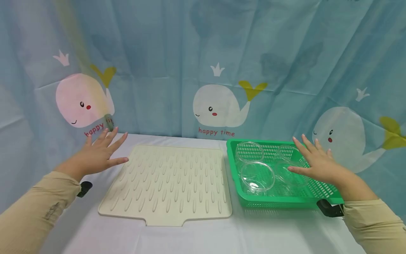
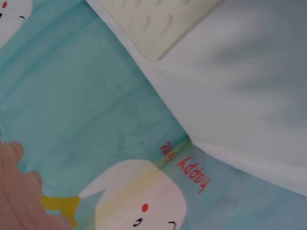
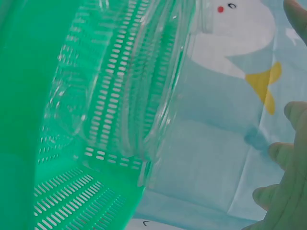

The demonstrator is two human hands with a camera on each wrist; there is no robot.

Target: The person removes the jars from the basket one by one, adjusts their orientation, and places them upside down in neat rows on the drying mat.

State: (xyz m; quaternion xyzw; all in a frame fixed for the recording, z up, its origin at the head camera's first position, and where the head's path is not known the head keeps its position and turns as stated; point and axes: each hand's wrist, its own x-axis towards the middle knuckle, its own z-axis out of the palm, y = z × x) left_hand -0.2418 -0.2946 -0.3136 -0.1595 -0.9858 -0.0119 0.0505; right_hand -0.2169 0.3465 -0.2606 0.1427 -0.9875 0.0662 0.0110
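Note:
My left hand (image 1: 98, 153) hovers with spread fingers past the left edge of a cream draining mat (image 1: 171, 183) with raised ridges. It holds nothing. On the other side, my right hand (image 1: 320, 164) is held over the right part of a green plastic basket (image 1: 285, 198), fingers spread and nothing in them. Several clear round plastic containers stand in the basket; a front one (image 1: 257, 176) and a back one (image 1: 249, 151) show plainly. In the right wrist view a clear container (image 3: 158, 96) rises beside the basket's slotted wall, apart from the fingers (image 3: 292, 158).
The mat and basket lie side by side on a white-covered table (image 1: 203, 236). Behind them hangs a light-blue curtain (image 1: 152, 70) printed with whales. Dark wrist straps (image 1: 84, 189) sit at both cuffs.

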